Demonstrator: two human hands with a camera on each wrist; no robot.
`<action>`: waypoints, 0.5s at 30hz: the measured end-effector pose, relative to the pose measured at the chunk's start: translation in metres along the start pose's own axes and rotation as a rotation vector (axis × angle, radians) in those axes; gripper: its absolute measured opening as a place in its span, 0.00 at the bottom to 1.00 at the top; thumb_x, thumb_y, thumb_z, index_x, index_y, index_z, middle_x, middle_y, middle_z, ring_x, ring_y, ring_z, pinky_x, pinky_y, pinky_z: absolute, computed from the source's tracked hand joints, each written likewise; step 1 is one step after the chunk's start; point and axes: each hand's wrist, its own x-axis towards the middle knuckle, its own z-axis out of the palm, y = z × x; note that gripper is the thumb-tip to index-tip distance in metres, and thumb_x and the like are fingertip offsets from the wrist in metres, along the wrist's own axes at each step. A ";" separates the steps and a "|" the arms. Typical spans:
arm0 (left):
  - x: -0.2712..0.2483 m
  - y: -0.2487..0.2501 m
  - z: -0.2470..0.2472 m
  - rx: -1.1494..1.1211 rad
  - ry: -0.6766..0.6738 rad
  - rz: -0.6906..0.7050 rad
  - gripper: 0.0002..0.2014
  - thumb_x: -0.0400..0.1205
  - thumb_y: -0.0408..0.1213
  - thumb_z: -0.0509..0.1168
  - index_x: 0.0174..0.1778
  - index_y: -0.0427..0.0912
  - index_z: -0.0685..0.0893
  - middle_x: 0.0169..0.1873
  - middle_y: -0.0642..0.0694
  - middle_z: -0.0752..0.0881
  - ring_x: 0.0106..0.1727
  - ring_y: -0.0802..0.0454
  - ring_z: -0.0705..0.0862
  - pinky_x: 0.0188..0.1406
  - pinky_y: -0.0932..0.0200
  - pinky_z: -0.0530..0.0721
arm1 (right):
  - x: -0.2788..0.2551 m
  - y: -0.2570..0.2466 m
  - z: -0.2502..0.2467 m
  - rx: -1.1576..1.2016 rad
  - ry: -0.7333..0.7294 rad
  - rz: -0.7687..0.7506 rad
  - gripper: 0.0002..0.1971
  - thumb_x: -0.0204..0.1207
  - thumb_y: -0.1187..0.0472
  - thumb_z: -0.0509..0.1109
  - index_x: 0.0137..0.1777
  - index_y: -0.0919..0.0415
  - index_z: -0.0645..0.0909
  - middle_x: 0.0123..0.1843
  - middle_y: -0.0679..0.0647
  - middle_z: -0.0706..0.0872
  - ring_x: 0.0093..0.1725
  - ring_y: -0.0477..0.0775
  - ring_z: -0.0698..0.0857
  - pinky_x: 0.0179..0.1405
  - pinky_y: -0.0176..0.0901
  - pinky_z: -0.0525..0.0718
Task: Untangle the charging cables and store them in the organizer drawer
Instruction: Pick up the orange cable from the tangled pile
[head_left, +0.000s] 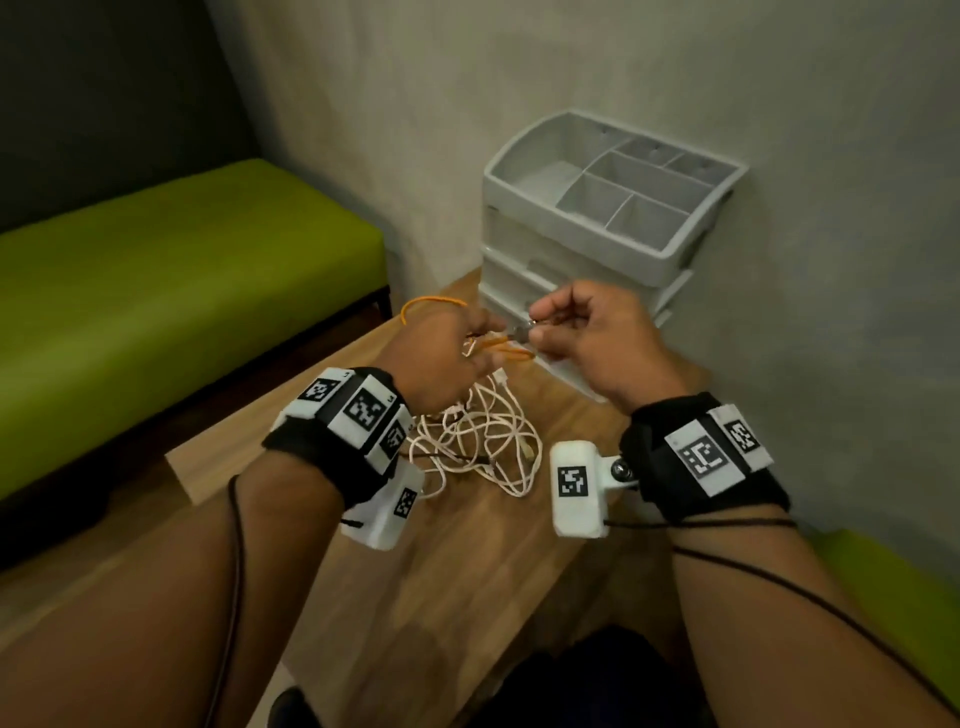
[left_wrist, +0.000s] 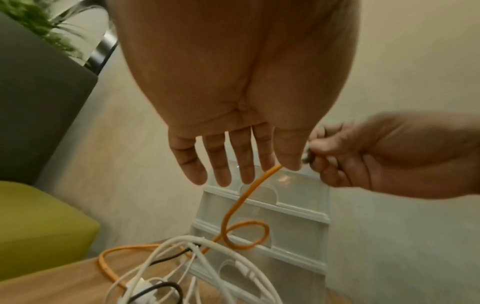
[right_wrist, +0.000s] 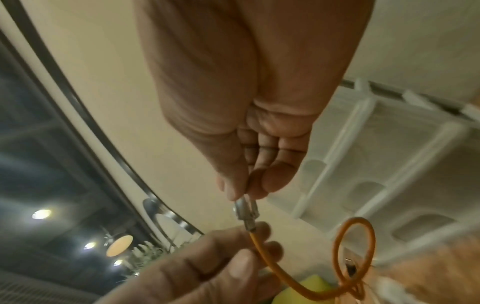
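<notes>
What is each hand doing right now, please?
Left hand: holds the orange cable just behind the plug.
Right hand: pinches the plug of that cable.

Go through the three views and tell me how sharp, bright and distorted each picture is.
Head view: dim, warm light, fairly sharp on the white cables and organizer, walls bowed by the wide lens. Left wrist view: left hand looms soft and stretched, orange cable clearer. Right wrist view: motion-blurred edges, bright lamp spots lower left, metal plug reasonably crisp.
</notes>
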 end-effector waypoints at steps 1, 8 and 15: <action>0.001 0.001 0.000 -0.003 0.003 0.020 0.12 0.81 0.44 0.69 0.59 0.48 0.86 0.53 0.49 0.89 0.56 0.51 0.85 0.50 0.62 0.74 | 0.001 -0.007 -0.002 -0.003 -0.020 -0.027 0.12 0.70 0.74 0.76 0.42 0.54 0.85 0.37 0.55 0.89 0.38 0.51 0.88 0.46 0.49 0.89; 0.008 -0.011 -0.003 -0.893 0.174 -0.067 0.10 0.88 0.31 0.56 0.42 0.41 0.77 0.34 0.40 0.86 0.33 0.50 0.88 0.41 0.50 0.87 | 0.013 -0.031 0.012 0.182 -0.118 0.001 0.19 0.74 0.77 0.70 0.61 0.59 0.78 0.45 0.55 0.85 0.39 0.49 0.85 0.37 0.43 0.84; 0.015 -0.030 -0.033 -1.133 0.326 -0.133 0.11 0.90 0.32 0.51 0.43 0.43 0.75 0.22 0.50 0.74 0.21 0.56 0.73 0.23 0.58 0.73 | 0.014 0.002 0.081 -0.126 -0.415 0.087 0.10 0.83 0.63 0.66 0.46 0.71 0.82 0.32 0.52 0.82 0.25 0.41 0.75 0.26 0.32 0.74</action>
